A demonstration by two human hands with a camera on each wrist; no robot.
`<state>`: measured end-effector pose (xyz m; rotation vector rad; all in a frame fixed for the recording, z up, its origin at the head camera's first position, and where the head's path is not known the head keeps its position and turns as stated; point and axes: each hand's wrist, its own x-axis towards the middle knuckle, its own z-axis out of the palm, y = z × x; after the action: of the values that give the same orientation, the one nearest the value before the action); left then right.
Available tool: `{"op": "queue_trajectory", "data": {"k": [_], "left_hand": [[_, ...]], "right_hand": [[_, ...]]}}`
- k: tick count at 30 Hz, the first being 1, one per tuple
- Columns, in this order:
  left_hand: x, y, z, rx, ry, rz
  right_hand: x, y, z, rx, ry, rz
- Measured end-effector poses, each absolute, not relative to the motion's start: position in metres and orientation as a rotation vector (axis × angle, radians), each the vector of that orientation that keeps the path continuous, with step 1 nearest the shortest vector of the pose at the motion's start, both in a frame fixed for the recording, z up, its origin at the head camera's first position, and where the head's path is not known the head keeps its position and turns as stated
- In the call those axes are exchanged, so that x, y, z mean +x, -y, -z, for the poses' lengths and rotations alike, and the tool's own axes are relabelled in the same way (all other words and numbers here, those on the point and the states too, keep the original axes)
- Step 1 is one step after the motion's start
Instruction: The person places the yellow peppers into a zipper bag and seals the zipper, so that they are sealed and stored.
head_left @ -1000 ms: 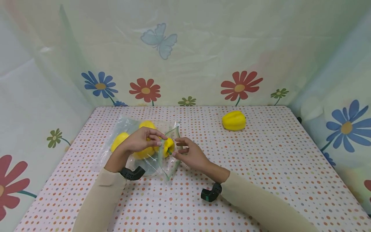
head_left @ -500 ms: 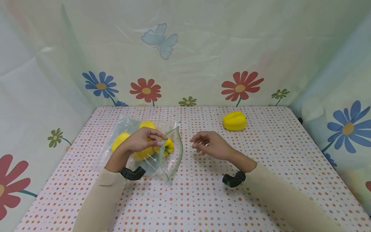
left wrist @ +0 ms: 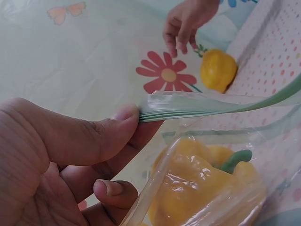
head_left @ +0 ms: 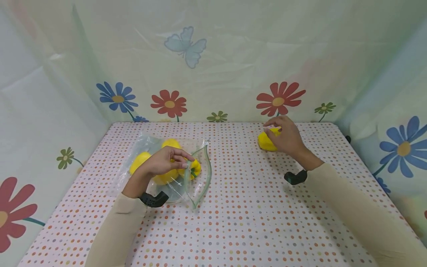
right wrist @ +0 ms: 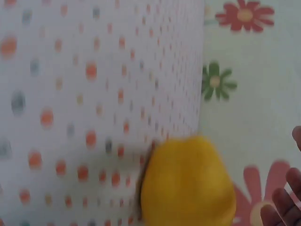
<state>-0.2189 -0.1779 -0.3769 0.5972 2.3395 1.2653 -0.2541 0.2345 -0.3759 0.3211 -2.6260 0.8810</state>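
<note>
A clear zip bag (head_left: 171, 195) with a green-edged mouth lies at the left of the table, its opening facing right. Several yellow bell peppers (left wrist: 202, 183) are inside it; one, with a green stem, sits near the mouth. My left hand (head_left: 163, 161) pinches the upper edge of the mouth between thumb and forefinger, and the mouth gapes. At the back right, another yellow bell pepper (head_left: 265, 142) lies on its side. Over it hovers my right hand (head_left: 287, 137), fingers apart and gently bent. The right wrist view has that pepper below and the fingertips (right wrist: 284, 205) apart from it.
A dotted cloth covers the table (head_left: 240, 218). Flowered curtain walls (head_left: 233, 66) stand behind it and on both sides. Each wrist carries a small black device (head_left: 154, 199).
My right hand has left the bag's mouth and travelled right and back to the lone bell pepper. My left hand keeps its pinch on the bag in the same place.
</note>
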Motion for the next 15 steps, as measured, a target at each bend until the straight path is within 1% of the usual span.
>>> {"op": "queue_trajectory", "data": {"k": [6, 10, 15], "left_hand": [[-0.218, 0.178, 0.377, 0.604, -2.335, -1.266], [-0.218, 0.177, 0.377, 0.596, -2.335, -1.263], [-0.219, 0.177, 0.377, 0.577, -2.328, -1.269]], "right_hand": [[-0.273, -0.274, 0.376, 0.158, 2.805, -0.952], [-0.28, -0.292, 0.382, 0.08, 2.935, -1.059], [-0.279, -0.303, 0.39, 0.154, 3.063, -1.15]]}}
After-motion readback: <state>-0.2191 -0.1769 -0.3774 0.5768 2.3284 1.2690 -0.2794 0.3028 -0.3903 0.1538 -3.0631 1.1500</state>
